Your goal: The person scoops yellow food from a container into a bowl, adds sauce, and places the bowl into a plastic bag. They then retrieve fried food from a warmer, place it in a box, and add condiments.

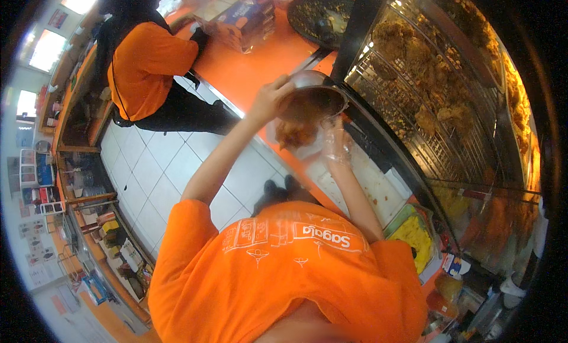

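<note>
My left hand [269,99] grips the rim of a metal bowl [304,79], which is tilted with its mouth towards me. Brown, sauced pieces of food, apparently fried chicken [296,134], show at its lower lip above a pale, translucent wrapper or container [313,150]. Beside the food is my right hand [337,143], covered by a clear plastic glove. Blur and the crinkled plastic hide whether its fingers hold anything.
A lit display cabinet [395,121] with fried food on racks borders the right side. Below my right forearm lies a crumb-strewn white tray [355,187], near a container of yellow food [415,241]. A round dark pan [317,21] rests on the orange counter [239,77]. A co-worker [146,72] stands at upper left.
</note>
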A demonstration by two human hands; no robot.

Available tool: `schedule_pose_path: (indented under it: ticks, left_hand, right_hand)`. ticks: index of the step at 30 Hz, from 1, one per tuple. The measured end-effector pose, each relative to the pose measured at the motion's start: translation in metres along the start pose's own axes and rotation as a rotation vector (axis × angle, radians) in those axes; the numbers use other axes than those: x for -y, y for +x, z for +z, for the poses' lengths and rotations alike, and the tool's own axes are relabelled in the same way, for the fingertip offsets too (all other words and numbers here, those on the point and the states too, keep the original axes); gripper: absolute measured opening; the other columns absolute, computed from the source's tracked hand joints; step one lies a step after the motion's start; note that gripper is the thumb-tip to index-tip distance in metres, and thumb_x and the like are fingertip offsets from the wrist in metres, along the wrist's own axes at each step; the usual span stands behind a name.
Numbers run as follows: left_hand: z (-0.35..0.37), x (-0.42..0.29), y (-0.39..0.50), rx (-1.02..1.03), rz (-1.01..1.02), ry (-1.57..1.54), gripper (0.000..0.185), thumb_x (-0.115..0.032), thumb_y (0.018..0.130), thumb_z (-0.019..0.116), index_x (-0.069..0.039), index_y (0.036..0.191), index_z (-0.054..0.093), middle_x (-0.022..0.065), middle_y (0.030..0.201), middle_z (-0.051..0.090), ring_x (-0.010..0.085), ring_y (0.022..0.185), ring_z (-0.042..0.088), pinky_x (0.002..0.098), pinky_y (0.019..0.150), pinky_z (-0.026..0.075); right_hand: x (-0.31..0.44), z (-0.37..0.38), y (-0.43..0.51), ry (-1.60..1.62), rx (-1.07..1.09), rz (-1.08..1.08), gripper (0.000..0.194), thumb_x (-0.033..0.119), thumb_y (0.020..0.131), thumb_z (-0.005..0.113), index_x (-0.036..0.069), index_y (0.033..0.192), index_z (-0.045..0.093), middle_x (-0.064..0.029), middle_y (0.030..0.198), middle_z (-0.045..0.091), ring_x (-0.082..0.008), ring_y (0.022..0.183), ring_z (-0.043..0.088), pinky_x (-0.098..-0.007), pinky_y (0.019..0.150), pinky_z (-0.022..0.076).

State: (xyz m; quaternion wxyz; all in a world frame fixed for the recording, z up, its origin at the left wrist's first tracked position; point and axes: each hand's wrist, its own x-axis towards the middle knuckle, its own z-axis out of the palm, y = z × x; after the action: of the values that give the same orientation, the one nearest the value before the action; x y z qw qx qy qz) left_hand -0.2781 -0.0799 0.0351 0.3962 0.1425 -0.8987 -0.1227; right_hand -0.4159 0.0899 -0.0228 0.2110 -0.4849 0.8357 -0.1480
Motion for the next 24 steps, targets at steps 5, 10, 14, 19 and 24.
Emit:
schedule_pose_path:
  ticks: [5, 10, 14, 19, 24]
  left_hand:
    - [-0.010, -0.004, 0.002, 0.033, -0.184, -0.058, 0.020, 0.001, 0.072, 0.058, -0.007, 0.090, 0.052, 0.0144, 0.081, 0.048, 0.0359, 0.065, 0.055, 0.0425, 0.055, 0.045]
    - [-0.014, -0.004, 0.002, -0.005, -0.272, -0.130, 0.020, 0.003, 0.073, 0.057, -0.004, 0.091, 0.050, 0.0161, 0.082, 0.048, 0.0386, 0.071, 0.054, 0.0417, 0.059, 0.045]
    - [-0.014, -0.005, 0.003, -0.051, -0.312, -0.116, 0.017, 0.003, 0.074, 0.056, -0.003, 0.089, 0.049, 0.0171, 0.083, 0.048, 0.0387, 0.078, 0.053, 0.0412, 0.064, 0.045]
    - [-0.016, -0.007, 0.008, -0.013, -0.371, -0.187, 0.016, 0.004, 0.073, 0.056, -0.001, 0.086, 0.048, 0.0173, 0.081, 0.046, 0.0374, 0.076, 0.052, 0.0393, 0.065, 0.043]
    - [-0.023, -0.009, 0.010, 0.000, -0.344, -0.149, 0.015, 0.003, 0.072, 0.057, 0.000, 0.083, 0.047, 0.0169, 0.078, 0.046, 0.0363, 0.072, 0.051, 0.0377, 0.063, 0.042]
  right_hand:
    - [0.020, -0.009, 0.002, -0.047, -0.235, -0.138, 0.040, 0.022, 0.090, 0.045, 0.003, 0.126, 0.048, -0.0280, 0.126, 0.046, -0.0426, 0.102, 0.055, -0.0483, 0.081, 0.0468]
    - [0.033, -0.032, 0.002, 0.197, 0.028, 0.067, 0.040, 0.025, 0.091, 0.043, 0.006, 0.126, 0.048, -0.0286, 0.129, 0.045, -0.0455, 0.109, 0.051, -0.0535, 0.092, 0.0420]
    - [0.044, -0.049, 0.001, 0.123, -0.223, -0.119, 0.044, 0.027, 0.084, 0.057, 0.007, 0.123, 0.051, -0.0222, 0.120, 0.052, -0.0403, 0.098, 0.059, -0.0458, 0.082, 0.0491]
    - [0.051, -0.055, -0.004, -0.262, -0.042, -0.334, 0.041, 0.019, 0.082, 0.058, 0.008, 0.121, 0.053, -0.0230, 0.122, 0.050, -0.0377, 0.090, 0.062, -0.0425, 0.076, 0.0525]
    - [0.050, -0.061, -0.005, 0.025, -0.401, -0.300, 0.038, 0.019, 0.086, 0.044, 0.009, 0.122, 0.053, -0.0254, 0.118, 0.053, -0.0384, 0.088, 0.063, -0.0445, 0.072, 0.0536]
